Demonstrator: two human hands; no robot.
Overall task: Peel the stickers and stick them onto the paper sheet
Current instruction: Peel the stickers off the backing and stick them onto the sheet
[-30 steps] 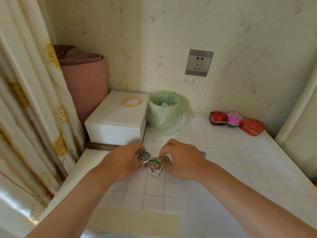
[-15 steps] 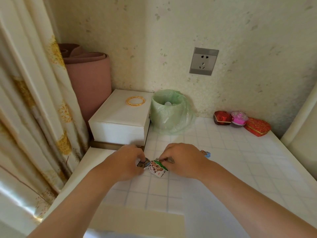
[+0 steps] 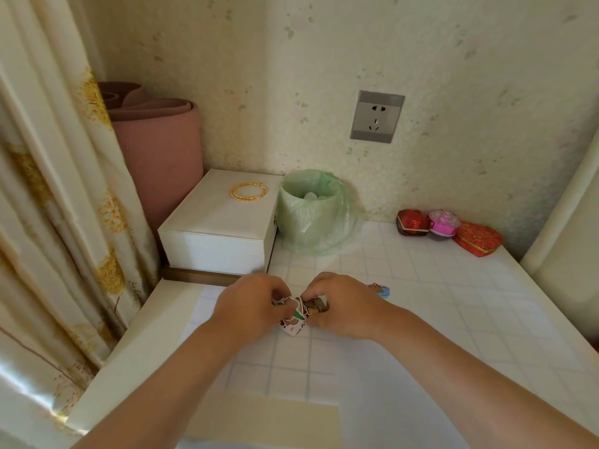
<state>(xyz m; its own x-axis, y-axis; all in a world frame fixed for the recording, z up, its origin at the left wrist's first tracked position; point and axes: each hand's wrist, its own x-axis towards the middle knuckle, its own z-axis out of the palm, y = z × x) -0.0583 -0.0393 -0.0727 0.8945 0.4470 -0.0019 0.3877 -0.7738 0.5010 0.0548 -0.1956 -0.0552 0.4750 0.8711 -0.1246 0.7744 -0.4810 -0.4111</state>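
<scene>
Item: stickers (image 3: 296, 314), a small bunch of cartoon cut-outs, held between both hands just above the paper sheet (image 3: 421, 322).
Left hand (image 3: 249, 306): fingers curled, tips pinching the left edge of the bunch.
Right hand (image 3: 343, 306): fingers curled, thumb and forefinger nipping the right-hand piece; whether a backing has lifted cannot be told.
Step in hand: judged to be the peel, with one sticker being parted from its backing.
Method advised: keep the left pinch firm on the backing, work a nail under one corner, and draw the sticker off slowly at a shallow angle so it neither tears nor curls onto itself. Lay it on a bare square of the gridded sheet and press from the middle outward.
Already placed: blue sticker (image 3: 380, 290), flat on the sheet just beyond the right hand.
Container, bin (image 3: 311, 222): lined with a green bag, pale crumpled scraps inside, likely spent backings.
Container, white box (image 3: 220, 234): lid down, contents hidden; gold bangle (image 3: 249, 191) lies on top.
Containers, heart boxes (image 3: 453, 228): two red and one pink against the wall, shut, contents unseen.
</scene>
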